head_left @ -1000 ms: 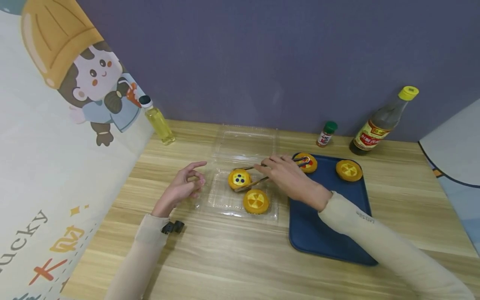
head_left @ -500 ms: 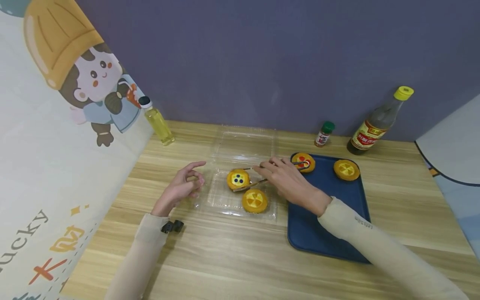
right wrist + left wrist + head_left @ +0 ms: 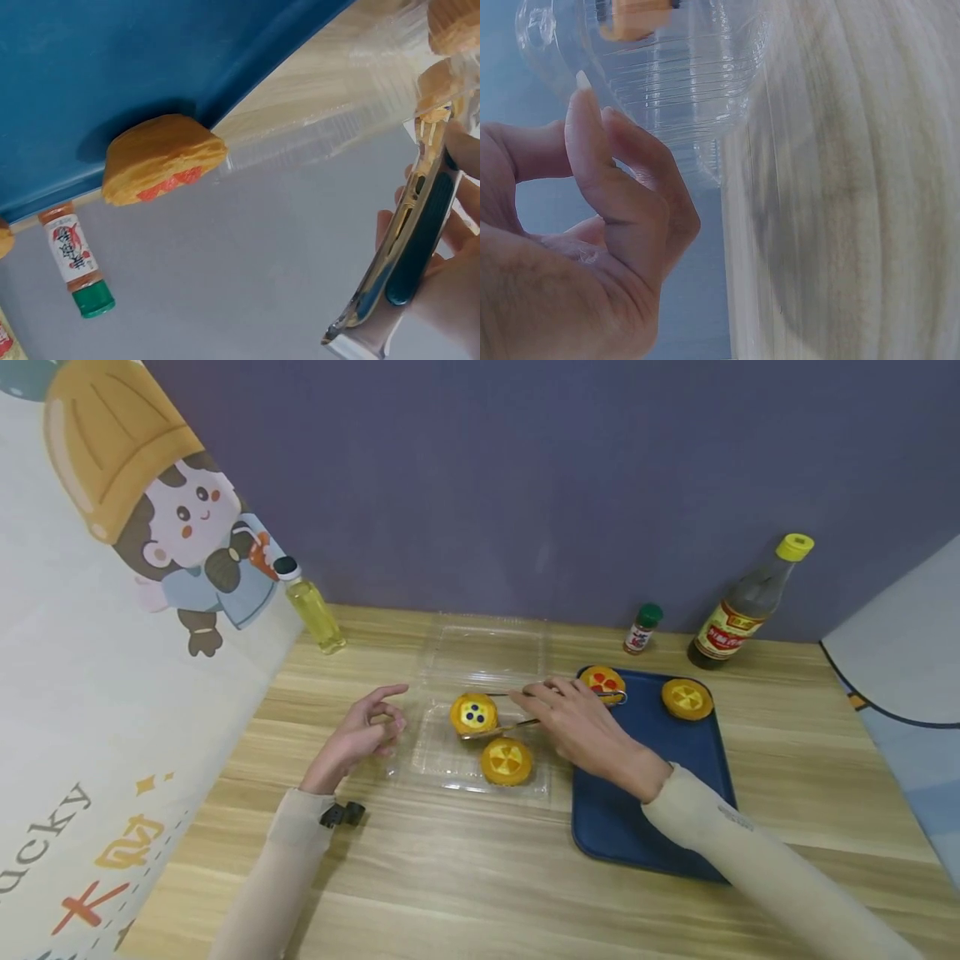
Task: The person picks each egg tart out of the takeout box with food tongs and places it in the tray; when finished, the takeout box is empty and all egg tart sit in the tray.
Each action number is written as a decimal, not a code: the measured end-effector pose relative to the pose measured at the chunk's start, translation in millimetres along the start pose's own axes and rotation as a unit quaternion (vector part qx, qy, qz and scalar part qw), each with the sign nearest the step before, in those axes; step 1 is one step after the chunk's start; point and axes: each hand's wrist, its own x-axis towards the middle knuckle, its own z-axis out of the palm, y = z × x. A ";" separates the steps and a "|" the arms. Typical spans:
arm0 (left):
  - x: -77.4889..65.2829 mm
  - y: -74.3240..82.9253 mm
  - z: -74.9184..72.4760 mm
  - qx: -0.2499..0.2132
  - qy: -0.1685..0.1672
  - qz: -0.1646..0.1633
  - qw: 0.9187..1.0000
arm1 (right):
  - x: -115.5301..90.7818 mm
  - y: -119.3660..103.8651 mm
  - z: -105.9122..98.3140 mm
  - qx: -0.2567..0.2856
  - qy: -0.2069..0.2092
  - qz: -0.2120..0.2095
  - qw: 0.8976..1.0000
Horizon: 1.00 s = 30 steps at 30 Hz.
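Note:
In the head view my right hand [image 3: 573,718] holds metal tongs [image 3: 420,240], which have a dark green grip pad in the right wrist view. Their tips lie at the sides of a tart with blueberries [image 3: 474,715], inside the clear plastic box [image 3: 435,760]. Whether the tips press on it I cannot tell. An orange-topped tart [image 3: 507,762] sits beside it in the same box. Left of the box hovers my left hand [image 3: 363,731], fingers loosely bent and holding nothing; the left wrist view shows it close to the box's edge.
Right of the box lies a blue tray [image 3: 645,810] with a red-topped tart [image 3: 602,680] and another orange-topped tart [image 3: 687,699]. Behind stand a green-capped spice jar [image 3: 642,629], a dark sauce bottle [image 3: 738,610] and, at left, an oil bottle [image 3: 315,614].
The tongs' tips have shifted slightly at the blueberry tart, and their rear end has dipped a little in view. The left hand keeps its pose. The whole head view has drifted slightly.

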 end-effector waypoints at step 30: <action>0.9 -1.1 -2.6 0.002 -0.006 -0.002 1.000 | -81.6 41.7 -42.5 -0.029 0.084 0.080 0.993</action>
